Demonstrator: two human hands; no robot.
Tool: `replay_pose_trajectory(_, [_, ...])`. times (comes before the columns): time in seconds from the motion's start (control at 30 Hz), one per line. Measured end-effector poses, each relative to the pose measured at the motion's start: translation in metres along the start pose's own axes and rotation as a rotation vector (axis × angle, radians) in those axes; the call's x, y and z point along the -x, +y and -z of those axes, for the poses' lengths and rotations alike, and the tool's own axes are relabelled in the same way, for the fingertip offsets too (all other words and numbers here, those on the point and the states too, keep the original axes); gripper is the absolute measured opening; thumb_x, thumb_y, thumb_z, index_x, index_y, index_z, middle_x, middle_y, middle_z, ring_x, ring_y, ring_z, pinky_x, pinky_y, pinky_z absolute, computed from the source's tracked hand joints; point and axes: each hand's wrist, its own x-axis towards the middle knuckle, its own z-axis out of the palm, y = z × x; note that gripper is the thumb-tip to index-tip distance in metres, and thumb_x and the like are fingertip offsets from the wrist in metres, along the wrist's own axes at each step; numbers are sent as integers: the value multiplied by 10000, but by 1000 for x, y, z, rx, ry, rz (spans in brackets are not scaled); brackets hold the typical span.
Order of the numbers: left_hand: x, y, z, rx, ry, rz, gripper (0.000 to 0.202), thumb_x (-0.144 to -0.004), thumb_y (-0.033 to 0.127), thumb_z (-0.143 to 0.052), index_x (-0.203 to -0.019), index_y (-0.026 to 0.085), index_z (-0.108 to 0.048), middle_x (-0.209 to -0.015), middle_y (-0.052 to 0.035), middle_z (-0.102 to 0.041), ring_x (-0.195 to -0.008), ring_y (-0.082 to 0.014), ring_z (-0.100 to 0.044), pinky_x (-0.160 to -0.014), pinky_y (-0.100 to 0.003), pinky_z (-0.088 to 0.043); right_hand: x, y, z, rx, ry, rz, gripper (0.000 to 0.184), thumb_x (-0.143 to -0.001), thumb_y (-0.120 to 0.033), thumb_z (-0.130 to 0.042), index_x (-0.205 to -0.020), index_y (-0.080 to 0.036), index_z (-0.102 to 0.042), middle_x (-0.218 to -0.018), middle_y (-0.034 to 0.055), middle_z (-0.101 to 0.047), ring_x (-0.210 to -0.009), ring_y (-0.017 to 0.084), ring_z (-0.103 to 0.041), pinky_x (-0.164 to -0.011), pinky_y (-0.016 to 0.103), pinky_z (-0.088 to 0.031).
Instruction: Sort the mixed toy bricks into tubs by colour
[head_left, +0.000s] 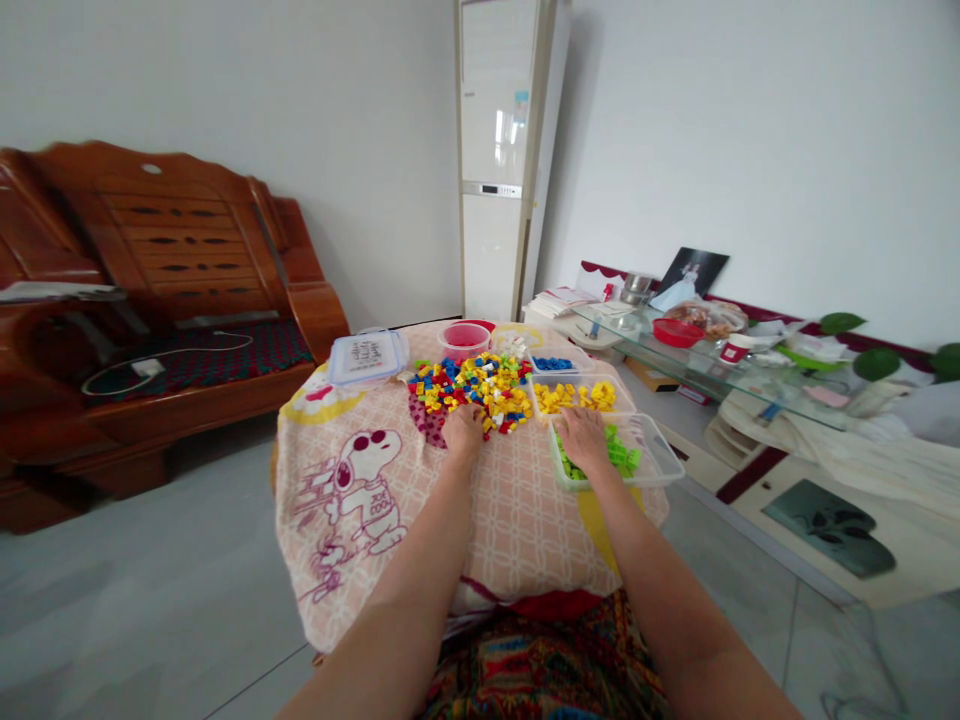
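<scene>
My left hand (463,429) is at the near edge of a mixed pile of small toy building bricks (480,382) in yellow, red, blue, green and white. Its fingers are curled together, and anything between them is too small to make out. My right hand (583,438) is palm down over the clear plastic box (664,455) holding green bricks (621,455); its fingers look apart, near the wall shared with the yellow-brick box. Yellow bricks (598,396) lie in that middle box, and blue bricks (553,364) fill the small far one.
A patterned cloth (517,530) covers the round table. Toward the back stand a pink round tub (464,342) and a lidded clear box (367,355). A wooden bench (180,250) is on the left, and a cluttered glass shelf (705,365) on the right.
</scene>
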Motion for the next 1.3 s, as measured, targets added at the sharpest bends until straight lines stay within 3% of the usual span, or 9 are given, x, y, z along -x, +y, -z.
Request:
replay_pose_trajectory(0.17, [1,2,0,93,70,21,319,-930,199,-615,-1200,254,-776,-1176,-77,-791,-1083,-226,-727,-902,-284,-534,1,-2,3,-16,-11,-5,408,-1042,-335,-414,-1324,-175,-661,-1348,151,-674,-1267,294,-545,-1140,425,-318])
replay_pose_trajectory(0.4, [1,3,-20,381,176,-201,278,-899,131,-613,-1124,162,-773,-1120,-93,-792,-951,-197,-742,-912,-296,-571,2,-3,5,-23,-14,-12,417,-1044,-336,-414,-1328,-153,-659,-1380,161,-661,-1295,304,-532,-1162,439,-299])
replay_pose_trajectory(0.6, [16,33,-55,526,115,-429,195,-869,96,-661,-997,190,-774,-1012,-68,-789,-888,-175,-731,-860,-301,-597,-1,-1,-1,-13,23,1,390,-1040,-339,-437,-1308,-171,-667,-1352,161,-675,-1267,300,-552,-1146,442,-308])
replay_pose_trajectory(0.73, [24,53,-68,535,70,-458,222,-864,72,-651,-1008,183,-777,-993,-76,-782,-930,-196,-731,-900,-336,-598,-2,2,-6,-6,50,20,384,-1037,-329,-442,-1307,-173,-668,-1315,162,-689,-1247,305,-558,-1135,456,-311])
replay_pose_trajectory(0.9, [27,53,-68,649,3,-480,334,-868,46,-607,-1147,178,-732,-1078,-86,-764,-939,-183,-734,-900,-331,-597,-2,2,-8,-6,58,26,378,-1036,-329,-442,-1293,-172,-671,-1300,165,-693,-1241,305,-555,-1121,448,-318])
replay_pose_trajectory(1.03, [30,49,-65,699,-31,-455,283,-851,45,-591,-1087,158,-700,-1031,-77,-749,-897,-165,-723,-837,-294,-594,-1,1,-7,7,62,22,381,-1039,-337,-448,-1309,-177,-663,-1318,159,-693,-1253,301,-554,-1137,446,-309])
replay_pose_trajectory(1.2, [32,45,-58,525,-11,-436,221,-823,63,-591,-974,169,-713,-973,-58,-748,-834,-153,-676,-832,-284,-562,0,1,-4,5,50,31,387,-1040,-325,-442,-1326,-179,-657,-1326,157,-693,-1275,301,-547,-1142,447,-308])
replay_pose_trajectory(1.3, [34,43,-51,375,-109,-434,160,-853,140,-602,-913,176,-747,-902,-50,-760,-797,-158,-661,-803,-273,-537,0,1,-4,3,45,24,405,-1043,-339,-435,-1340,-165,-649,-1339,165,-684,-1273,301,-547,-1139,443,-309])
